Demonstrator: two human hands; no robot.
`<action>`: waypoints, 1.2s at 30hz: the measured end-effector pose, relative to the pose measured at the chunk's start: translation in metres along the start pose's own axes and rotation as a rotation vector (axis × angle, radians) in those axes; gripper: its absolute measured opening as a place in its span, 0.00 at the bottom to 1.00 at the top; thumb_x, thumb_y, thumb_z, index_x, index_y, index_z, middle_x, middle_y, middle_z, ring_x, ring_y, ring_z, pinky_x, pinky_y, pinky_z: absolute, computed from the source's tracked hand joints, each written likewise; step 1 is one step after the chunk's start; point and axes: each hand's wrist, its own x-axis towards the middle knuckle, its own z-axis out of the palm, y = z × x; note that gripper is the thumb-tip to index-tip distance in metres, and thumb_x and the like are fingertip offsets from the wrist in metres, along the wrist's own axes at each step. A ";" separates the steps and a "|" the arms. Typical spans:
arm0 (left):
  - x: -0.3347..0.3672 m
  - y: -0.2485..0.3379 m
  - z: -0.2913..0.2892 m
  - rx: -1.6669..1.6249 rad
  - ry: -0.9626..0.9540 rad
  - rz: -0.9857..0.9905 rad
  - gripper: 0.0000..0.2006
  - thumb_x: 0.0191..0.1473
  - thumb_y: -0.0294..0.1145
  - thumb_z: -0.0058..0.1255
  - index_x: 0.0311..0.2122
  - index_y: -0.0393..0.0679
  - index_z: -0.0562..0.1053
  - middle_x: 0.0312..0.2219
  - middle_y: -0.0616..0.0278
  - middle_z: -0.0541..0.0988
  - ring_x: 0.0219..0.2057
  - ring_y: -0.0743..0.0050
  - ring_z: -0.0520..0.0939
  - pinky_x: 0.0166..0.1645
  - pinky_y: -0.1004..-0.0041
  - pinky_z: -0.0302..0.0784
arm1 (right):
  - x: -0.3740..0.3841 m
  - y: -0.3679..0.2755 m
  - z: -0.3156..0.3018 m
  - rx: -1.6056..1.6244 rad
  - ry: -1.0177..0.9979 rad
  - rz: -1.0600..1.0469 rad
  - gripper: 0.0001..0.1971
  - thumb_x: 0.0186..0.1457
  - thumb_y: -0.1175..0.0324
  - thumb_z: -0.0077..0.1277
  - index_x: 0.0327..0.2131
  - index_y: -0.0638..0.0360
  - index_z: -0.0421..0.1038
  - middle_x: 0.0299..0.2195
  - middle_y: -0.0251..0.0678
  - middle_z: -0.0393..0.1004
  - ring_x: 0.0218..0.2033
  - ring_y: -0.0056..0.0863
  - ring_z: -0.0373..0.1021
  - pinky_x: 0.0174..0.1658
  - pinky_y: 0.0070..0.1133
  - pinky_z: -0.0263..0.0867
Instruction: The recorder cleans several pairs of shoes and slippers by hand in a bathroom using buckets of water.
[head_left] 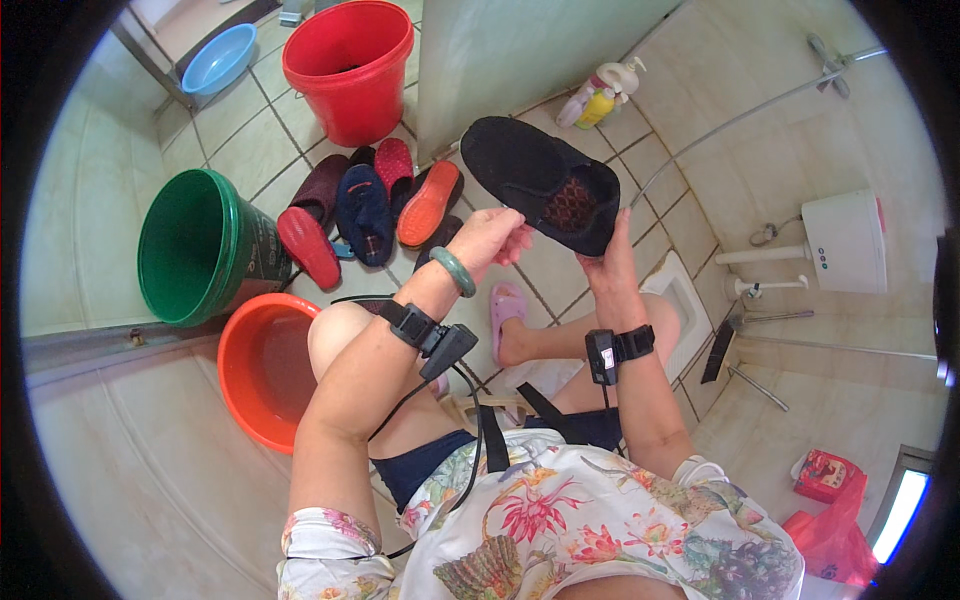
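In the upper middle, a black cloth slip-on shoe (pixel 525 170) is held up off the floor, its opening facing me and a reddish patterned lining inside. My right hand (pixel 613 265) grips it at the heel, partly hidden behind it. With curled fingers, my left hand (pixel 492 242) pinches the near side edge of the shoe; a green bangle circles that wrist. Below and left of the shoe, several slippers and shoes lie close together on the tiles, among them a dark blue slipper (pixel 364 215), a red-soled one (pixel 311 248) and an orange-soled one (pixel 430 205).
A red bucket (pixel 350 110), a green bucket (pixel 180 262) and an orange basin (pixel 240 375) holding water stand on the left. A light blue basin (pixel 220 60) lies far left. Bottles (pixel 597 98) stand by the wall. To the right are a squat toilet (pixel 690 310) and a brush (pixel 722 345).
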 end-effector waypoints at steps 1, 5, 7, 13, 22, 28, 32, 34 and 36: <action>0.000 0.001 0.001 -0.001 0.000 0.000 0.12 0.52 0.38 0.42 0.30 0.39 0.71 0.22 0.66 0.74 0.18 0.81 0.71 0.21 0.81 0.63 | 0.001 0.000 -0.001 -0.011 -0.004 -0.005 0.23 0.58 0.42 0.32 0.47 0.43 0.65 0.45 0.26 0.68 0.47 0.24 0.64 0.46 0.28 0.61; 0.000 0.003 -0.001 0.026 -0.039 0.071 0.11 0.52 0.31 0.36 0.31 0.38 0.71 0.20 0.65 0.74 0.17 0.80 0.71 0.21 0.79 0.65 | 0.002 0.000 -0.001 0.024 0.016 0.041 0.23 0.58 0.41 0.33 0.46 0.43 0.65 0.45 0.27 0.69 0.46 0.25 0.64 0.46 0.29 0.62; 0.001 0.004 -0.006 0.031 -0.054 0.106 0.11 0.52 0.30 0.35 0.31 0.38 0.71 0.19 0.65 0.73 0.16 0.80 0.71 0.20 0.79 0.66 | 0.001 0.000 -0.001 0.053 0.119 0.110 0.22 0.57 0.41 0.35 0.46 0.43 0.65 0.45 0.28 0.69 0.45 0.25 0.64 0.45 0.29 0.62; 0.005 0.007 -0.019 0.043 0.407 0.255 0.09 0.52 0.33 0.40 0.33 0.39 0.69 0.18 0.66 0.70 0.15 0.79 0.71 0.18 0.77 0.66 | -0.002 0.003 -0.005 0.083 0.146 0.099 0.21 0.57 0.42 0.38 0.45 0.43 0.66 0.44 0.27 0.69 0.46 0.26 0.64 0.47 0.31 0.61; 0.004 0.018 -0.020 0.110 0.492 0.067 0.16 0.52 0.42 0.47 0.39 0.40 0.66 0.27 0.62 0.72 0.24 0.76 0.73 0.26 0.78 0.70 | -0.009 -0.002 0.001 -0.005 0.016 0.004 0.24 0.60 0.47 0.33 0.51 0.53 0.62 0.49 0.33 0.66 0.50 0.29 0.64 0.50 0.31 0.62; 0.014 0.008 -0.036 -0.114 0.409 0.199 0.08 0.55 0.30 0.35 0.36 0.40 0.66 0.25 0.61 0.72 0.22 0.76 0.75 0.25 0.77 0.72 | -0.001 -0.003 -0.007 -0.017 0.017 0.014 0.24 0.59 0.44 0.32 0.50 0.48 0.63 0.48 0.29 0.68 0.50 0.28 0.64 0.51 0.30 0.62; 0.015 0.006 -0.035 -0.165 0.452 0.143 0.08 0.55 0.30 0.34 0.35 0.40 0.66 0.24 0.62 0.73 0.21 0.75 0.75 0.25 0.77 0.72 | 0.003 -0.004 -0.019 0.071 -0.073 0.000 0.24 0.60 0.44 0.32 0.51 0.48 0.62 0.49 0.30 0.67 0.50 0.29 0.64 0.52 0.31 0.62; 0.016 0.005 -0.039 -0.137 0.424 0.138 0.07 0.55 0.30 0.34 0.35 0.42 0.66 0.23 0.64 0.72 0.21 0.75 0.75 0.24 0.77 0.72 | 0.005 -0.005 -0.019 0.019 -0.035 0.028 0.24 0.59 0.44 0.32 0.50 0.48 0.63 0.48 0.30 0.68 0.49 0.29 0.65 0.52 0.31 0.62; 0.017 0.004 -0.041 -0.115 0.470 0.131 0.07 0.55 0.29 0.34 0.35 0.42 0.66 0.23 0.64 0.72 0.20 0.75 0.74 0.23 0.77 0.71 | 0.003 -0.003 -0.018 0.008 -0.032 0.036 0.24 0.59 0.44 0.32 0.49 0.48 0.64 0.48 0.30 0.68 0.49 0.28 0.65 0.51 0.31 0.62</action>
